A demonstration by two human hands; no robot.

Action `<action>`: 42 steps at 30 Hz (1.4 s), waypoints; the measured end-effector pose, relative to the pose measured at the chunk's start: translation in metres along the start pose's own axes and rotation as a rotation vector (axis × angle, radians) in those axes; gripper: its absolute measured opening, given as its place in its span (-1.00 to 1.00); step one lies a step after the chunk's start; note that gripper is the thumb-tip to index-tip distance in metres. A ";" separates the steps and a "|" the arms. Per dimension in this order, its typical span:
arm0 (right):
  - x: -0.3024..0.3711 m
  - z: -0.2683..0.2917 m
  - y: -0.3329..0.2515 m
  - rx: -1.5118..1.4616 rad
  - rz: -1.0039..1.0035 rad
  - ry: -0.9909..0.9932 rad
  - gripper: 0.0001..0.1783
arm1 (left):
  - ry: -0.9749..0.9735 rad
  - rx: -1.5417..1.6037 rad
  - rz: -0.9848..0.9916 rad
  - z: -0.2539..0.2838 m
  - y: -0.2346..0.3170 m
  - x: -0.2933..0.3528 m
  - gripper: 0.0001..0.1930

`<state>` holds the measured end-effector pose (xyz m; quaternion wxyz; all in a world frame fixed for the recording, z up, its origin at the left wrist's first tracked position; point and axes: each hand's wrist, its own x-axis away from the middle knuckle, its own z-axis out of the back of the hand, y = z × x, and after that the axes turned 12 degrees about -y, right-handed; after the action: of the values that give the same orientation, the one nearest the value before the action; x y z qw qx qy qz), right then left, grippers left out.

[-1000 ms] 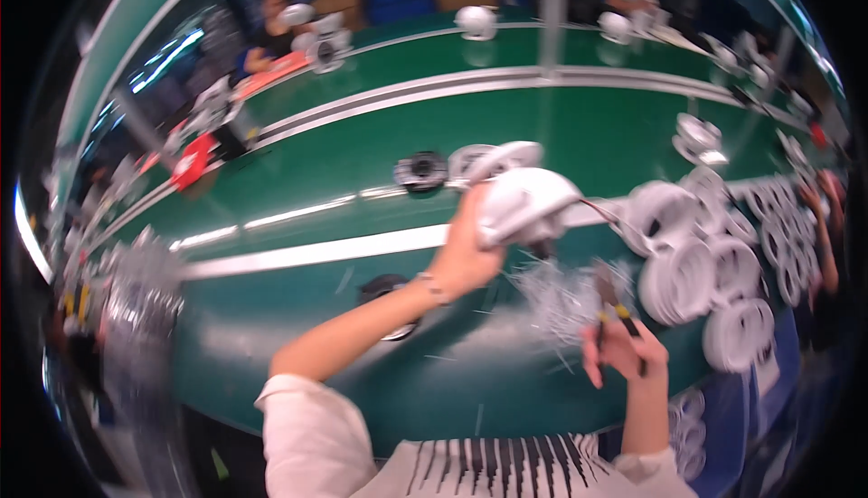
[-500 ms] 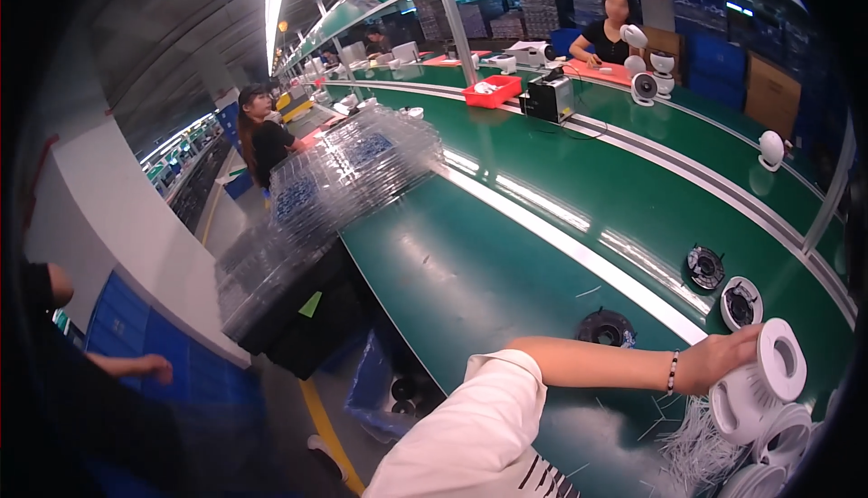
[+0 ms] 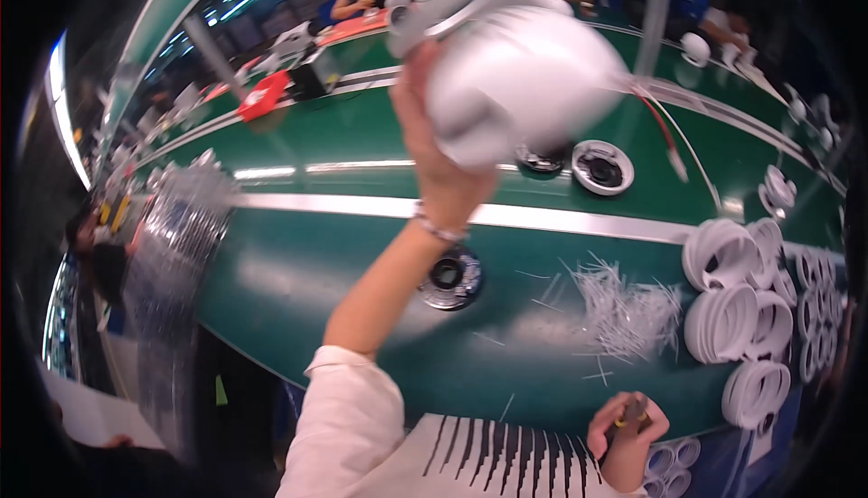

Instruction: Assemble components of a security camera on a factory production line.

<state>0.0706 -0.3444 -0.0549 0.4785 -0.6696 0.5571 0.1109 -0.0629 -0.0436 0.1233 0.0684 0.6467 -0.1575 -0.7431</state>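
My left hand (image 3: 443, 159) grips a white rounded plastic fan housing (image 3: 533, 82), raised over the green bench and smeared by motion. My right hand (image 3: 624, 426), low near my striped shirt, is closed around a small dark hand tool with yellow parts (image 3: 633, 410); its kind is unclear. Below my left wrist a dark round part (image 3: 452, 279) lies on the bench. Beyond the white strip, partly behind the housing, sit another dark round part (image 3: 542, 160) and a white ring-shaped shell (image 3: 603, 170) with a dark centre.
A loose pile of thin white strips (image 3: 624, 308) lies right of centre. Stacked white ring-shaped housings (image 3: 723, 317) stand at the right. A cable with a connector (image 3: 676, 161) crosses the far belt. Clear plastic trays (image 3: 176, 245) are piled at the left. Co-workers sit across the line.
My left hand has lifted the white housing from the stacks at the right and swung it up and left. The view has turned right, bringing my right hand into sight.
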 end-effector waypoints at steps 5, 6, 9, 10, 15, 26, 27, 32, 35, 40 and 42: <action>-0.013 -0.028 -0.008 0.038 -0.318 0.423 -0.32 | -0.126 0.982 1.028 0.005 -0.052 0.018 -0.61; -0.025 -0.032 -0.008 0.080 -0.417 0.487 -0.35 | -0.107 1.138 1.129 0.013 -0.066 0.020 -0.62; -0.031 -0.034 0.006 0.595 -0.639 0.548 -0.41 | -0.031 1.356 1.339 0.029 -0.123 0.035 -0.62; -0.036 -0.034 0.013 0.864 -0.694 0.519 -0.40 | 0.041 1.326 1.410 0.032 -0.143 0.043 -0.61; -0.059 -0.040 0.025 1.645 -0.854 0.434 -0.36 | 0.115 1.155 1.513 0.031 -0.232 0.086 -0.58; -0.053 -0.020 0.048 1.762 -0.829 0.311 -0.40 | -0.136 0.608 1.302 -0.080 -0.163 0.098 -0.63; -0.051 -0.019 0.046 1.769 -0.844 0.328 -0.43 | -0.211 0.384 1.142 -0.106 -0.155 0.095 -0.77; -0.048 -0.016 0.048 1.734 -0.843 0.369 -0.44 | -0.236 0.085 0.433 -0.087 -0.163 0.058 -0.93; -0.049 -0.018 0.050 1.730 -0.823 0.395 -0.43 | -0.149 -0.102 0.494 -0.008 -0.184 0.032 -0.92; -0.046 -0.008 0.046 1.724 -0.782 0.367 -0.43 | -0.454 -0.386 0.477 0.025 -0.185 0.066 -0.89; -0.046 -0.005 0.044 1.718 -0.802 0.383 -0.44 | -0.762 -0.526 0.362 0.006 -0.161 0.085 -0.97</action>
<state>0.0148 -0.3158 -0.0435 0.7083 -0.2384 0.2468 -0.6169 -0.0655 0.0829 -0.0079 0.2946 0.2523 -0.0883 -0.9175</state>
